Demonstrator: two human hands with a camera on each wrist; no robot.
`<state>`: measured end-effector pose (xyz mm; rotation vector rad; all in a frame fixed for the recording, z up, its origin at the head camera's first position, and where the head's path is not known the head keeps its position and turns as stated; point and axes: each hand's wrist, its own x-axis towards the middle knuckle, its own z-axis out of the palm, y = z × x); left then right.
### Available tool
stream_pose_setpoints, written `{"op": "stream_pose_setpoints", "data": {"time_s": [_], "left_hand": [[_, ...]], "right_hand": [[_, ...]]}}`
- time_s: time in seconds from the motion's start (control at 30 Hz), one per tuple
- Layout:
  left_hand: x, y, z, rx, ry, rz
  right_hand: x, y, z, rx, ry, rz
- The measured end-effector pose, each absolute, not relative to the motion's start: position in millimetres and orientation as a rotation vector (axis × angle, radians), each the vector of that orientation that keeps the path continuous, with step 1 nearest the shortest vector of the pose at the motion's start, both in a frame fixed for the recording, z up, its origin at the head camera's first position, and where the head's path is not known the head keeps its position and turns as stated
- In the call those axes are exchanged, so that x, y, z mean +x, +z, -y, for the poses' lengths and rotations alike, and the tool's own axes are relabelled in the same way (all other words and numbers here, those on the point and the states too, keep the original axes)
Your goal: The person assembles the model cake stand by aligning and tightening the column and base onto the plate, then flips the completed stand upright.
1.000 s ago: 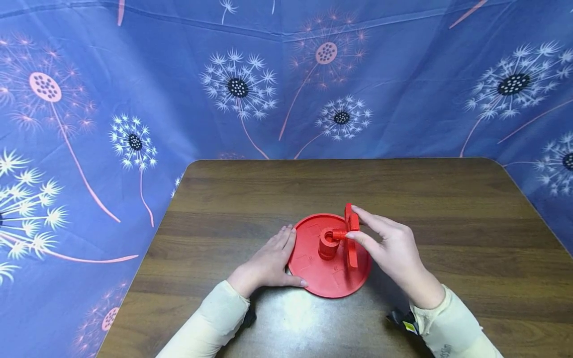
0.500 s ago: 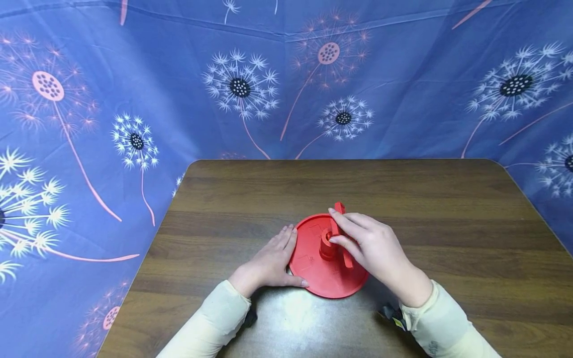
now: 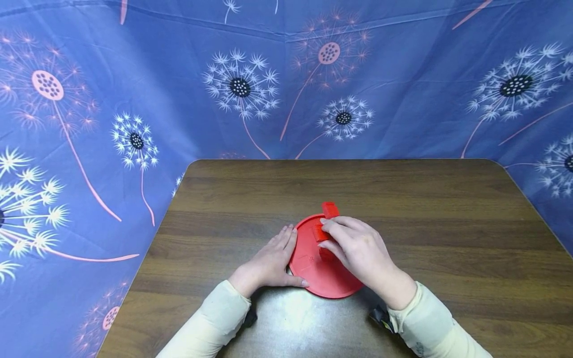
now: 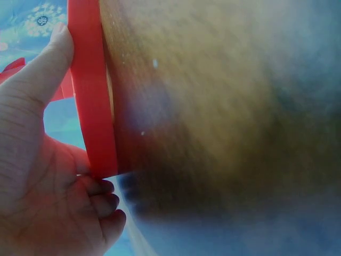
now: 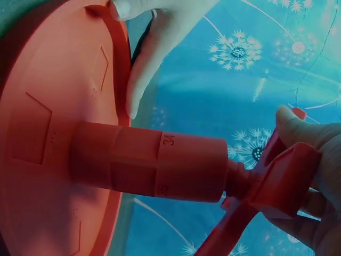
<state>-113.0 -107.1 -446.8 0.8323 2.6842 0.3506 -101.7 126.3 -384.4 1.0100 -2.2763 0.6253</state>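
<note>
Disc [image 3: 331,283] flat on bench [image 3: 233,199], post [image 5: 170,165] upright. Right grip [image 3: 360,251] pinches handle [image 5: 287,181], stem [image 5: 238,181] at post's mouth; left grip [image 3: 268,261], fingers straight, thumb apart, braces rim [image 4: 91,90]. Likely light, stiff plastic; best held mid-handle and at rim.

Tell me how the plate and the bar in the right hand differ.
The plate is broad and round; the bar is narrow. The plate lies on the table; the bar is above it, at the post's top. The left hand touches the plate; the right hand pinches the bar. Both are red.
</note>
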Motion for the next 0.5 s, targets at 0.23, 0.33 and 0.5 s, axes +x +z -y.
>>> {"op": "stream_pose_setpoints", "data": {"time_s": [0.23, 0.33, 0.5], "left_hand": [[-113.9, -446.6, 108.0, 0.838, 0.356, -2.686], [-114.2, -447.5, 108.3, 0.844, 0.342, -2.694], [-114.2, -448.1, 108.3, 0.844, 0.337, -2.693]], "right_hand": [[-101.6, -385.1, -120.3, 1.097, 0.56, 2.292], [-101.7, -387.0, -118.4, 1.115, 0.555, 2.29], [-99.7, -392.5, -117.5, 1.119, 0.535, 2.319]]}}
